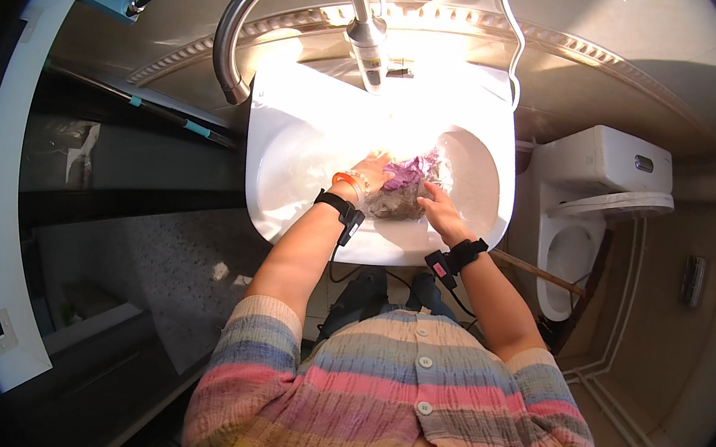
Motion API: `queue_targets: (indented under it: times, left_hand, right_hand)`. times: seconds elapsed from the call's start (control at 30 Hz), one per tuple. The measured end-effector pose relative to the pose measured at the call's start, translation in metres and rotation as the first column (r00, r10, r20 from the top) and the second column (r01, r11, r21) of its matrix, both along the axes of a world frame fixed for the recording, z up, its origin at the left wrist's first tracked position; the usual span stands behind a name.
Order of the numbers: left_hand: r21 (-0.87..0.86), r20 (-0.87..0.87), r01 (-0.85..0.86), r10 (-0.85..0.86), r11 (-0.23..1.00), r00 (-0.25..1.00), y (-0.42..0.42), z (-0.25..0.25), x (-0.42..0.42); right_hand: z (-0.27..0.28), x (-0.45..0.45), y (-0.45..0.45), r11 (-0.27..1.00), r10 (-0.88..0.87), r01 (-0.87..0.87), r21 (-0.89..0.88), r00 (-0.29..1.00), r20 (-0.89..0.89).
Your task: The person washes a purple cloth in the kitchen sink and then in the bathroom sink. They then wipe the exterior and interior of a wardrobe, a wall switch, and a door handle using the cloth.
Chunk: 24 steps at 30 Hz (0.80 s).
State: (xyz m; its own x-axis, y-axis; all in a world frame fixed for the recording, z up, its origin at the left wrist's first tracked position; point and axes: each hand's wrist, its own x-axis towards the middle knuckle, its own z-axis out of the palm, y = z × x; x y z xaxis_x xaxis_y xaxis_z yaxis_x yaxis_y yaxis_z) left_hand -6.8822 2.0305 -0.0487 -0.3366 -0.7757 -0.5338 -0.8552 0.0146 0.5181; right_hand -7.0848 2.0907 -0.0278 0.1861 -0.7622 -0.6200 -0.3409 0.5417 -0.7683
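Observation:
A wet, crumpled purple cloth [406,171] lies in the white washbasin [256,193]. Against it, nearer to me, is a grey-brown, wet-looking mass [396,204], probably fabric. My left hand [373,169] rests at the left edge of the purple cloth. Glare washes out its fingers, so its grip is unclear. On the right, my right hand [443,211] has its fingers apart, with the tips at the edge of the grey-brown mass. Each wrist wears a black strapped device with a cable. Bright sunlight hides the back of the bowl.
Behind the basin rises a metal faucet [366,48], its gooseneck spout [223,46] swung left beyond the rim. A white cord [514,30] hangs at the back right. The toilet [626,160] and a wooden stick [539,273] are to the right. A dark counter [142,161] extends left.

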Motion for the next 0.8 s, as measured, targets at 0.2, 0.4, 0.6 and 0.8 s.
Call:
queue_targets:
  times: [0.2,0.4,0.6,0.8]
  left_hand:
    - [0.034,0.202,-0.090,0.081,0.995,0.976,0.012,-0.012,-0.015]
    - [0.329,-0.566,-0.301,0.442,0.895,0.696,-0.008,0.056,-0.007]
    - [0.475,-0.695,-0.224,0.519,0.851,0.498,-0.010,0.115,-0.009]
    - [0.359,-0.032,-0.385,0.423,0.850,0.905,0.010,0.020,0.022]
  right_hand:
    - [0.000,-0.008,-0.010,0.972,-0.079,0.064,0.226,0.995,0.060]
    - [0.009,0.009,-0.016,0.894,-0.447,0.377,0.243,0.802,0.397]
    - [0.008,0.001,-0.042,0.769,-0.612,0.529,0.359,0.449,0.651]
    - [0.010,-0.011,-0.034,0.855,-0.515,0.481,0.196,0.830,0.212]
